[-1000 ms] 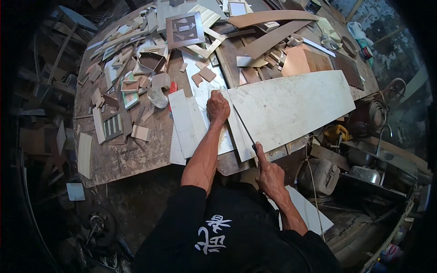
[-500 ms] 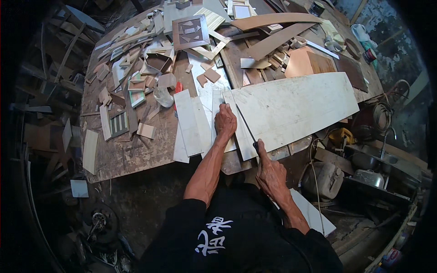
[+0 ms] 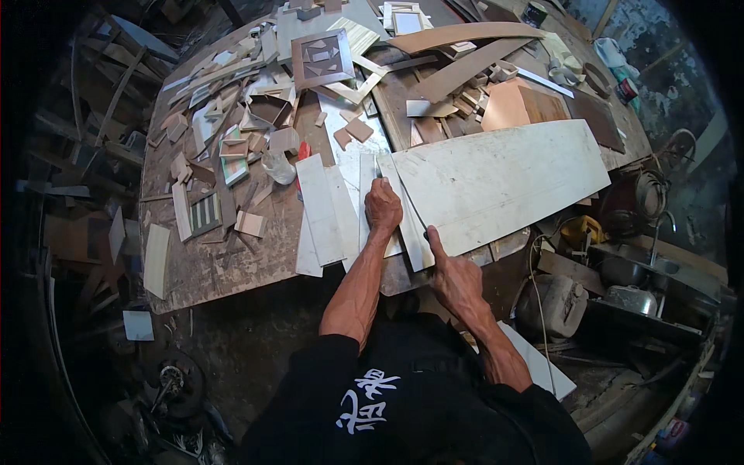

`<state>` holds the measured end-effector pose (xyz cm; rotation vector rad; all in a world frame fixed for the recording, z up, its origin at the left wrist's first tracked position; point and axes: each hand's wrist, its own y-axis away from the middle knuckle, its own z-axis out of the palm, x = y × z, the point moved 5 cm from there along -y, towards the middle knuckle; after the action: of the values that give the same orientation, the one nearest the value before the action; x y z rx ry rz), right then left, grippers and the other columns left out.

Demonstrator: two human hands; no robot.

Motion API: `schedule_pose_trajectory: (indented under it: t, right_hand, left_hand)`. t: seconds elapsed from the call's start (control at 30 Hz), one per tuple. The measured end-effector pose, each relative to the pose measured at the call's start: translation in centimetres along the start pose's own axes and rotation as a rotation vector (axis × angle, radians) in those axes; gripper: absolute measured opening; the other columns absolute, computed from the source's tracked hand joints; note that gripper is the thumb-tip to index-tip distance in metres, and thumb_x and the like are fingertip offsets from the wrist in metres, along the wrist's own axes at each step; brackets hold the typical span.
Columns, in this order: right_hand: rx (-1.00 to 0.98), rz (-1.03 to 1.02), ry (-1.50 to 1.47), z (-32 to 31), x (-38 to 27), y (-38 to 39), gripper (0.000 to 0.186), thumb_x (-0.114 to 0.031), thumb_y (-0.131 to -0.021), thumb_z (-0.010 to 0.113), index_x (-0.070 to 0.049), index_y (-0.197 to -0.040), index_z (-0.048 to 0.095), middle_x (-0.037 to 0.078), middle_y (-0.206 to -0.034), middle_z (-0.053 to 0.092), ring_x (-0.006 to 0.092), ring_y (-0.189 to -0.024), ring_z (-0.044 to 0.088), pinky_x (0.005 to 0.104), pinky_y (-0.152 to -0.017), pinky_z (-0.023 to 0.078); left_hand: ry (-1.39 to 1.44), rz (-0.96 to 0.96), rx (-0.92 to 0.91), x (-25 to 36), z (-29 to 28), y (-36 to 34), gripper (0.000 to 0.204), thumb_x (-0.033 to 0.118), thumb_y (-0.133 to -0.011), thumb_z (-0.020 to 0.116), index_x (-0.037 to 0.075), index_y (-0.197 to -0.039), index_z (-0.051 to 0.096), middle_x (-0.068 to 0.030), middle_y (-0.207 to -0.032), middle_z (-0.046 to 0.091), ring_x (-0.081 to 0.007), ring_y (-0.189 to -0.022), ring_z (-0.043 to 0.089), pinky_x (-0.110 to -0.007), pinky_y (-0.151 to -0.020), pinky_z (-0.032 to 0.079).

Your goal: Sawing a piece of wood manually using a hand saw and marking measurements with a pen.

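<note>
A long pale board (image 3: pixel 504 182) with a curved far edge lies across the bench. Beside its left end runs a narrow pale strip (image 3: pixel 408 225). My right hand (image 3: pixel 457 283) grips the dark handle of a thin, saw-like tool (image 3: pixel 415 208), index finger stretched along it. The blade is seen edge-on and lies along the line between board and strip, its teeth too small to make out. My left hand (image 3: pixel 384 205) is a fist over the strip's left side, and a slim metal piece (image 3: pixel 377 167) sticks out beyond it, its kind unclear.
More white panels (image 3: pixel 318 209) lie left of my left hand. Wood offcuts, small boxes (image 3: pixel 233 147) and a square frame (image 3: pixel 322 57) crowd the far bench (image 3: pixel 225 271). Curved brown boards (image 3: pixel 465 35) lie at the back. A jerrycan (image 3: pixel 552 306) and a sink (image 3: pixel 620 273) stand right.
My right hand and the saw-like tool have moved a little forward and left along the strip. My left hand stays in place; the whole view has shifted slightly.
</note>
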<state>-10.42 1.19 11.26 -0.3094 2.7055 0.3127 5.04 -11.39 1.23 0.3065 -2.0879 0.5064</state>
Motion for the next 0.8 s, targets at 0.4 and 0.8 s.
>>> schedule_pose_trajectory:
  t: [0.4,0.8]
  right_hand:
    - [-0.018,0.039,0.032,0.1,0.3,0.2,0.07,-0.01,-0.08,0.048,-0.014,-0.144,0.021,0.021,-0.061,0.059,0.0385,-0.053,0.058,0.0498,-0.051,0.043]
    - [0.013,0.062,0.008,1.0,0.1,0.5,0.07,-0.01,-0.079,0.048,-0.008,-0.143,0.021,0.023,-0.061,0.059,0.0393,-0.053,0.058,0.051,-0.05,0.042]
  left_hand:
    - [-0.011,0.012,-0.038,-0.4,0.5,-0.4,0.029,0.025,-0.094,0.04,0.001,-0.084,0.053,-0.0259,-0.069,0.058,-0.0466,-0.068,0.055,-0.053,-0.061,0.041]
    - [-0.027,-0.101,-0.025,0.5,-0.2,0.1,0.037,0.027,-0.095,0.038,-0.001,-0.078,0.054,-0.0275,-0.071,0.057,-0.0469,-0.07,0.055,-0.052,-0.061,0.04]
